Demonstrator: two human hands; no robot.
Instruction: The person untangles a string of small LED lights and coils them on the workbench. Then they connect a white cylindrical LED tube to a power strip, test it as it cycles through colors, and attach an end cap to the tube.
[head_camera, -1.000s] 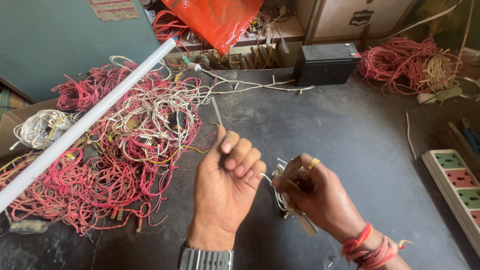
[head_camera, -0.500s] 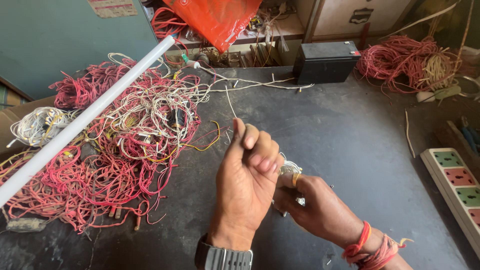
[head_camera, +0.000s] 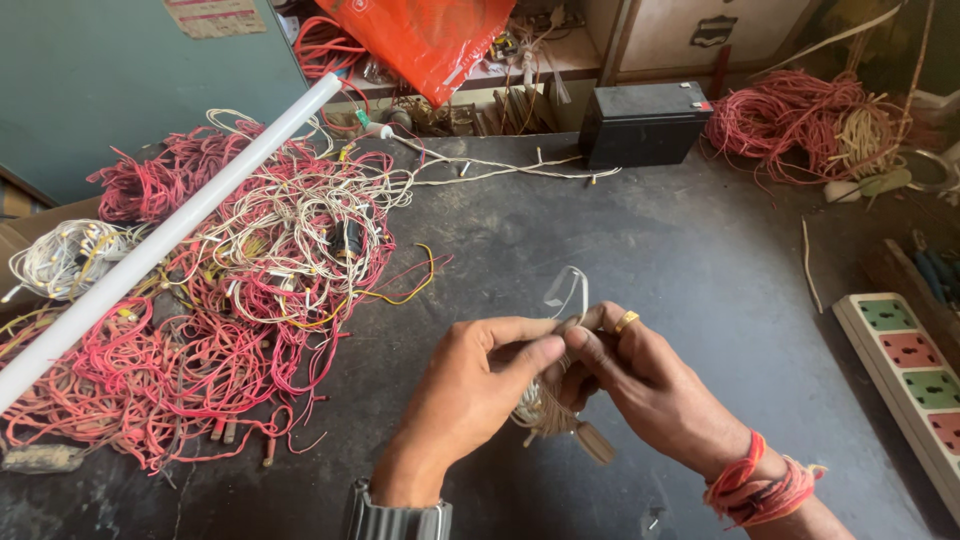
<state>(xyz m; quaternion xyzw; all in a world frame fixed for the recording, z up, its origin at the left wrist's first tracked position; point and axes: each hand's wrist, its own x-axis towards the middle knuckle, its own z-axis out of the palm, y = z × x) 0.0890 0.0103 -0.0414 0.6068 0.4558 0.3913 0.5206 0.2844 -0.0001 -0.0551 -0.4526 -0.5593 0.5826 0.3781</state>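
Note:
My left hand (head_camera: 470, 400) and my right hand (head_camera: 650, 385) meet over the dark worktop (head_camera: 680, 240), both pinching a small coil of thin white wire (head_camera: 540, 405). A loop of that wire (head_camera: 566, 290) sticks up above my fingers. A small tan plug-like end (head_camera: 594, 442) hangs below the coil. My right hand wears a gold ring and red threads at the wrist; a grey watch band sits on my left wrist.
A big tangle of red and white wires (head_camera: 230, 300) lies at the left, with a long white tube (head_camera: 170, 235) across it. At the back stand a black battery box (head_camera: 642, 122), an orange bag (head_camera: 430, 40) and another red wire heap (head_camera: 800, 120). A socket strip (head_camera: 905, 375) lies at right.
My left hand has come down from a raised, pulling position and closed in against my right hand. The wire is now bunched into a coil between both hands with a loop on top.

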